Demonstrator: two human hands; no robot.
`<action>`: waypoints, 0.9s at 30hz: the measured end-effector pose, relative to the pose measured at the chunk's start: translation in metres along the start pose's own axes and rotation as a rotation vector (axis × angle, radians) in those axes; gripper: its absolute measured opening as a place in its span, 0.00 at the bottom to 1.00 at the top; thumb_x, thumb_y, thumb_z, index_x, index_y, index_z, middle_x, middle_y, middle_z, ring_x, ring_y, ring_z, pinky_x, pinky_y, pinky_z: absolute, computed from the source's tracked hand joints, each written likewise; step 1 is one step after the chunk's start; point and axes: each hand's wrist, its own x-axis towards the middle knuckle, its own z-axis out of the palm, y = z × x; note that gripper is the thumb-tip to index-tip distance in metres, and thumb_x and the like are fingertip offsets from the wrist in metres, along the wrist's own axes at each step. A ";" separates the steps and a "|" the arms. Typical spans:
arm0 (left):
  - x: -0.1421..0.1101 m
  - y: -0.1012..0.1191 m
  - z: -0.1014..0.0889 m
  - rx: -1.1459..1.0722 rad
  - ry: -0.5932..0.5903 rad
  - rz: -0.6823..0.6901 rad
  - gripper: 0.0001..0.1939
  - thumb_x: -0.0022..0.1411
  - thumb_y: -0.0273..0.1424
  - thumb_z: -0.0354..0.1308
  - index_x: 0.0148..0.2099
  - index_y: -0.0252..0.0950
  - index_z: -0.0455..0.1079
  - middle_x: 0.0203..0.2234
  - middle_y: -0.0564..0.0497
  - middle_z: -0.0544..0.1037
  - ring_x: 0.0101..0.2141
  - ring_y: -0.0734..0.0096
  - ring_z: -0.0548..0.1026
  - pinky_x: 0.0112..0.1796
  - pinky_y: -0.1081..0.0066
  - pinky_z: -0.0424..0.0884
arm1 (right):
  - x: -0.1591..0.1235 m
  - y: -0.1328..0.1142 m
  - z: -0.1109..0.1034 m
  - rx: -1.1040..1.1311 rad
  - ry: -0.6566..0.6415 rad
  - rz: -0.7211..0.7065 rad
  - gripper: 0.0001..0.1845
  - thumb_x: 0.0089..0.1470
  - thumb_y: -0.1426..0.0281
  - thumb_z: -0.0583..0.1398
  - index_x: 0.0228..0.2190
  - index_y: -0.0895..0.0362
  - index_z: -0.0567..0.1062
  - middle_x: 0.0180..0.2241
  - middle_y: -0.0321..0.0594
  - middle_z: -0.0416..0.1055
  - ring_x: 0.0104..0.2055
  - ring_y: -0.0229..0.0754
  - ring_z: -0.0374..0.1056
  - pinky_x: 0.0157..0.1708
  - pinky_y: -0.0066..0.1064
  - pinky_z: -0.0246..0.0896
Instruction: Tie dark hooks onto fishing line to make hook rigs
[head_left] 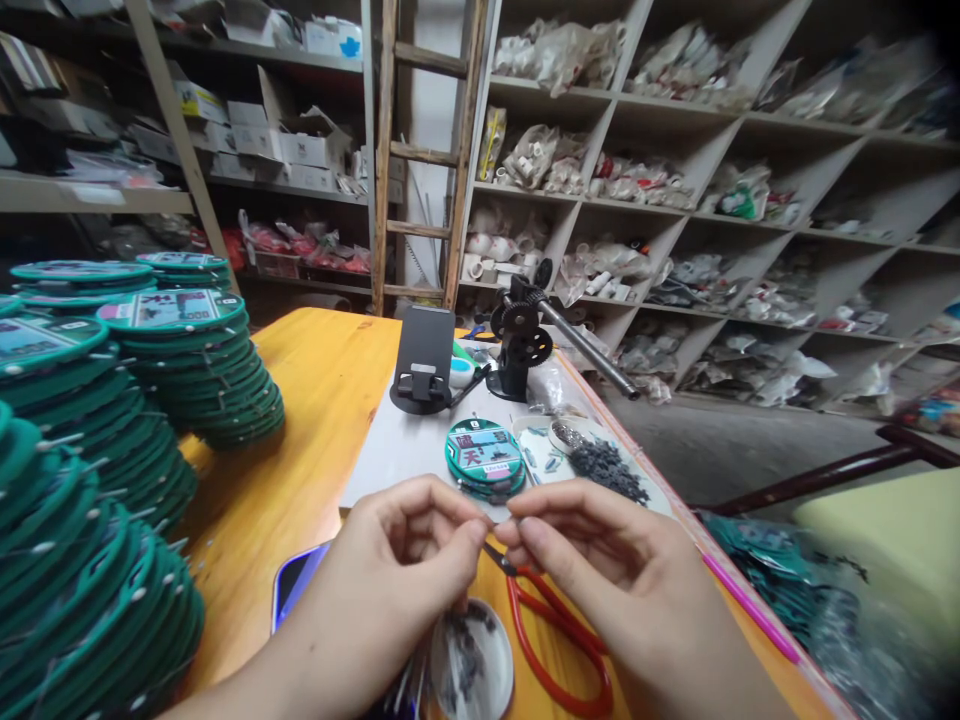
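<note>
Left hand (420,565) and right hand (622,570) pinching fingertips closed, nearly meeting; anything gripped too small to tell. Small green disc stack (486,455) sitting just beyond, nearer left fingertips. Red-handled scissors (516,618) lying slantwise, handles nearer right hand.

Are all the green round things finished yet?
Probably not. The tall stacks of green discs look done. The left hand and right hand pinch something too small to make out. Loose dark bits lie on the tray, so some work seems left; how much, I can't tell.
</note>
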 end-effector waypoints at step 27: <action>-0.007 0.004 0.008 0.031 -0.013 -0.079 0.12 0.53 0.37 0.58 0.26 0.38 0.61 0.13 0.60 0.64 0.16 0.80 0.60 0.20 0.78 0.56 | 0.002 0.008 0.016 0.371 -0.027 0.120 0.04 0.51 0.68 0.68 0.29 0.55 0.80 0.28 0.33 0.79 0.33 0.33 0.74 0.36 0.18 0.67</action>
